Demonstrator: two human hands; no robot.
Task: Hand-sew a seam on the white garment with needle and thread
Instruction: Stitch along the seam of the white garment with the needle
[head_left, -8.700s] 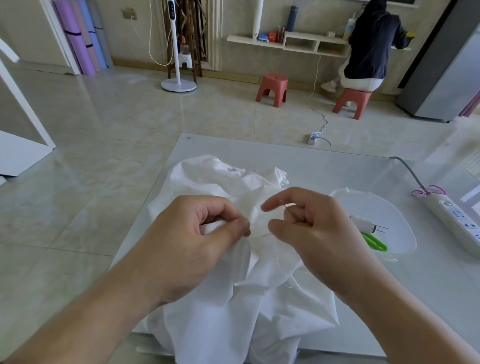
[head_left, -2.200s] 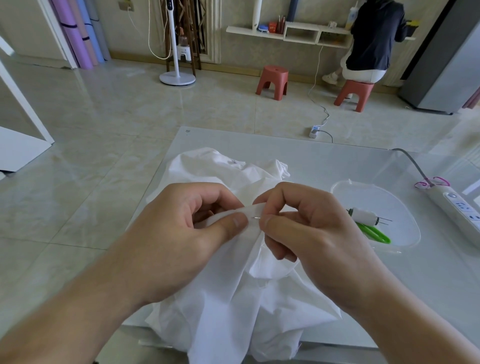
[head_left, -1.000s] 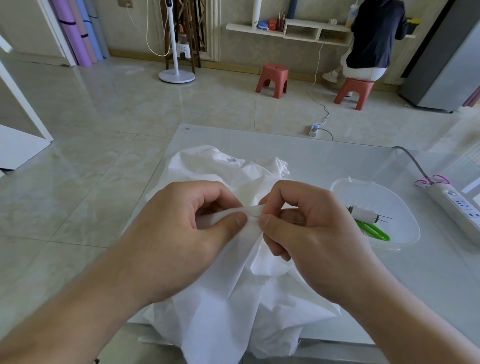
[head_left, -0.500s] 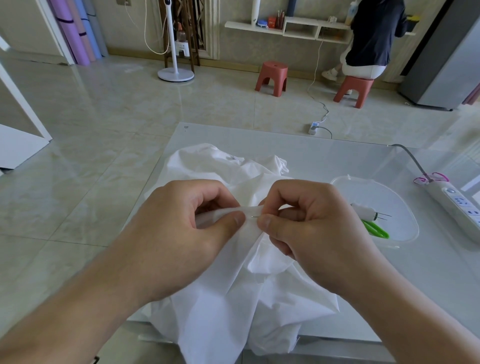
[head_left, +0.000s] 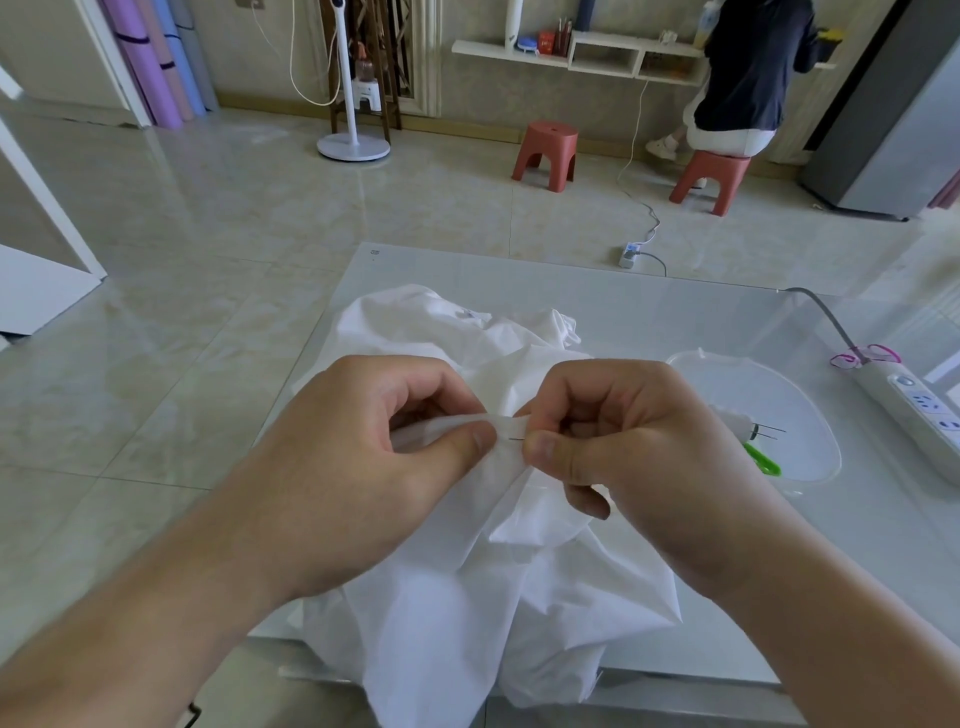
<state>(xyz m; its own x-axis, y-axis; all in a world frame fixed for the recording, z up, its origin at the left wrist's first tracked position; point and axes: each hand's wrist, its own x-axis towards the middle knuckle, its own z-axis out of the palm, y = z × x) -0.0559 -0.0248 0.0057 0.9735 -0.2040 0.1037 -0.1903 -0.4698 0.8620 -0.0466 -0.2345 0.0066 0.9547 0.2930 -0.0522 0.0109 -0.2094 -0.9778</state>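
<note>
**Both hands pinching a fold of white cloth at the needle**

Fingers of the left hand (head_left: 363, 467) are curling round a raised fold of the white garment (head_left: 457, 597), the thumb pressing the fold against the forefinger. Facing it, the right hand (head_left: 639, 467) is pinching the needle (head_left: 517, 438) between thumb and forefinger; only a short grey tip is showing between the two thumbs, lying level and entering the fold. No thread can be made out.

The garment is lying bunched on the pale glass table (head_left: 649, 312), reaching from the middle of the top to its near edge and hanging over that edge. The two hands are covering the stretch of cloth under work.

Toward the right edge, a clear plastic tray (head_left: 800, 410) is holding a white spool (head_left: 740, 423) with pins sticking out and green snips (head_left: 763, 460), both partly hidden behind the right hand. A white power strip (head_left: 919, 410) is lying along the right edge, its grey cable running toward the far edge.

Beyond the table, two red stools (head_left: 545, 153) are standing on the tiled floor, a person in a dark top sitting on the right one.
</note>
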